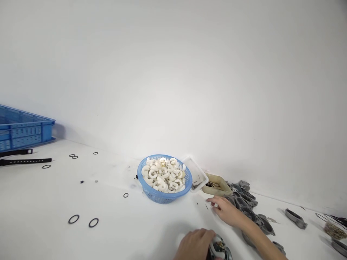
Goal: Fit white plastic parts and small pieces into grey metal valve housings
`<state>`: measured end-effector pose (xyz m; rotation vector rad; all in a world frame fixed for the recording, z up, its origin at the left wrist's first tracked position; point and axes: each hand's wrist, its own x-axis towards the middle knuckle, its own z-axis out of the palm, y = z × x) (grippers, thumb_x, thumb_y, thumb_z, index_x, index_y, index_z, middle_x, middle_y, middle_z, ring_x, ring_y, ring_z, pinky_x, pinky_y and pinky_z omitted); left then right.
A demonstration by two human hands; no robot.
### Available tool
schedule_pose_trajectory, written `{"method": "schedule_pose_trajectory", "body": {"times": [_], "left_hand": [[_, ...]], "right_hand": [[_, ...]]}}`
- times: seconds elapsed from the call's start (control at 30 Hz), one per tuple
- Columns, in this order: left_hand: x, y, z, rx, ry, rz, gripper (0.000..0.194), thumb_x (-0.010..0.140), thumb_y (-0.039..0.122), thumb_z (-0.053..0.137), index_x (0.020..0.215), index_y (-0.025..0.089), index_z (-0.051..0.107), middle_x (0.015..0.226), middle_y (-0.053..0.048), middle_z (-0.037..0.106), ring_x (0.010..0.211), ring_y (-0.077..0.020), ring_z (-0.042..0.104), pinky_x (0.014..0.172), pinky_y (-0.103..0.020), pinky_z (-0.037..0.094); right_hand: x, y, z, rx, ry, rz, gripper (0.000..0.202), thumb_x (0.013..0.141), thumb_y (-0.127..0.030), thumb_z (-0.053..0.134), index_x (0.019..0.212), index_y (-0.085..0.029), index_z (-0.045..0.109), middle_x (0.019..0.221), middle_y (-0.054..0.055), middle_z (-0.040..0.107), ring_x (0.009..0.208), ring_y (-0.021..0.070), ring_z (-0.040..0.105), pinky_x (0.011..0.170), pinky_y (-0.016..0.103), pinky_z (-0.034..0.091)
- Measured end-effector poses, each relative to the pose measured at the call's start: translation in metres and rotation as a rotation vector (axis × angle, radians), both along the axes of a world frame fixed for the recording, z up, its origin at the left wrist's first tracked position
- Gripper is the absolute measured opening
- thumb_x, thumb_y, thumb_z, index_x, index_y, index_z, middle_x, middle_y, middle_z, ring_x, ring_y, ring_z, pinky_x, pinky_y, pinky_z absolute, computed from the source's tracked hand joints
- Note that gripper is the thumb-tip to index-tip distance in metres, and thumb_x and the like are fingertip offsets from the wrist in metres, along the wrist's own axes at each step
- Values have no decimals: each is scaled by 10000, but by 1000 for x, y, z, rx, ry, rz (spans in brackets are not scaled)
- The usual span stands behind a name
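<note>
My left hand [195, 245] is at the bottom edge, closed around a grey metal part [221, 249] with a shiny inside. My right hand [226, 210] reaches forward over the white table, fingers low and pinched near small dark pins [206, 207] lying on the surface; whether it holds one I cannot tell. Just beyond it stand a beige tray [220, 184] and a clear tray [195, 172]. A blue round basket [162, 195] heaped with white curved plastic pieces [164, 175] stands left of the trays.
A pile of grey metal housings [251, 209] lies right of my right hand. Black O-rings [93, 222] are scattered on the table's left side. A blue crate [21, 131] and black straps [24, 161] sit far left. More metal parts [296, 218] lie at the right.
</note>
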<state>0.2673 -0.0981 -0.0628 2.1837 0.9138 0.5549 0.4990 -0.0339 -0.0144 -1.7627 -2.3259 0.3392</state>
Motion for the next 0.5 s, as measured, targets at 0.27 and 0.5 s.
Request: {"method": "schedule_pose_trajectory", "body": {"times": [0.27,0.5], "left_hand": [[-6,-7,12,-41,-75,25,538,798,315,709,1328,254,644,1287,-87,695,1175,-365,651,1048,-493,510],[-4,-7,12,-41,-130,59,577,738,253,700,1312,226,641,1311,-75,688,1210,-323,642,1081,-439,500]], "right_hand": [[-24,13,1,11,-200,-33,205,839,-126,647,1005,-244,673,944,85,721,961,322,664,818,444,520],[-51,36,-5,-42,-394,-81,304,1010,-373,675,1247,-183,657,1271,75,670,1087,247,681,927,444,593]]}}
